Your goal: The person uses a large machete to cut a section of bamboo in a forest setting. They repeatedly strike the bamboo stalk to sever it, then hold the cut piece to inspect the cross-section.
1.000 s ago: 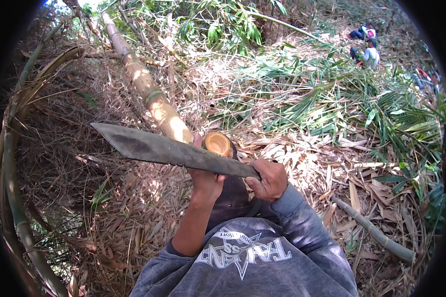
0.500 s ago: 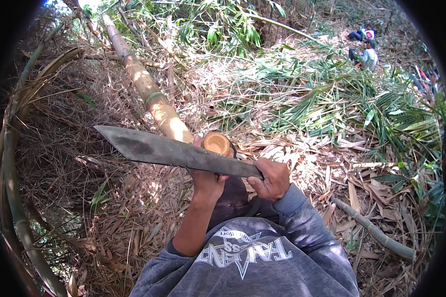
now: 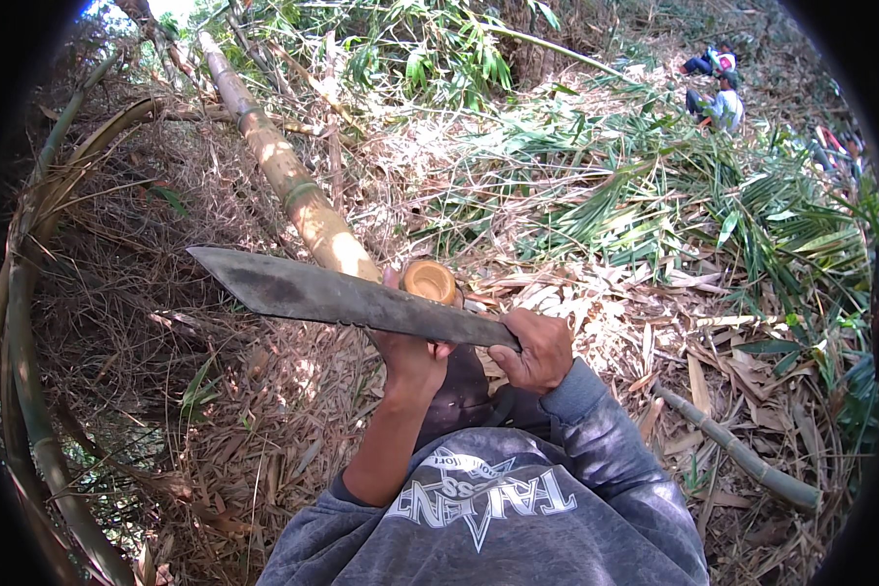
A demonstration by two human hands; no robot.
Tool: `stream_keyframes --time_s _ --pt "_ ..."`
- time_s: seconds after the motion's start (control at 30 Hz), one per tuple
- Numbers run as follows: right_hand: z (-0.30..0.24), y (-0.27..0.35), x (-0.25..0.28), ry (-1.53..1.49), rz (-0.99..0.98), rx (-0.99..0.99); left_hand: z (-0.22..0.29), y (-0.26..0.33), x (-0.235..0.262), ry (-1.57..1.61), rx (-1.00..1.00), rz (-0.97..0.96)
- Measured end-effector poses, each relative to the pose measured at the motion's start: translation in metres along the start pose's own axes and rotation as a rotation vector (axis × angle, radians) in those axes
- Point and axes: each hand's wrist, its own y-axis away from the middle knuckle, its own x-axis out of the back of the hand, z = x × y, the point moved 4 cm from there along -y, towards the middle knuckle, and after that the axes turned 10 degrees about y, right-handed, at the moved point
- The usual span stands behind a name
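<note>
Your machete [image 3: 327,296] lies slantwise in front of you, its broad blade pointing left. Your right hand [image 3: 540,352] is closed firmly round the machete's handle end. Your left hand [image 3: 410,363] is curled round a bamboo piece [image 3: 428,281]; the blade hides much of that grip, with one digit tip showing beyond the machete and another on its near side. The piece's round, pale cut end shows just beyond the machete's edge; whether the two touch, I cannot tell. A thick bamboo pole [image 3: 314,220] slopes away beyond the machete. Right of the machete, on the near side, a thinner bamboo length [image 3: 737,450] rests on dry leaf litter [image 3: 596,337].
</note>
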Motion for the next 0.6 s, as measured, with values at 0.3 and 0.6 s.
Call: stream_keyframes --time_s 0.3,0.6 --pt "0.015 0.000 -0.014 -0.013 -0.039 0.085 0.003 0.002 0.013 0.002 -0.044 0.062" --pt "0.161 0.098 -0.012 0.161 -0.180 -0.662 0.040 0.018 -0.023 -0.137 0.046 -0.040"
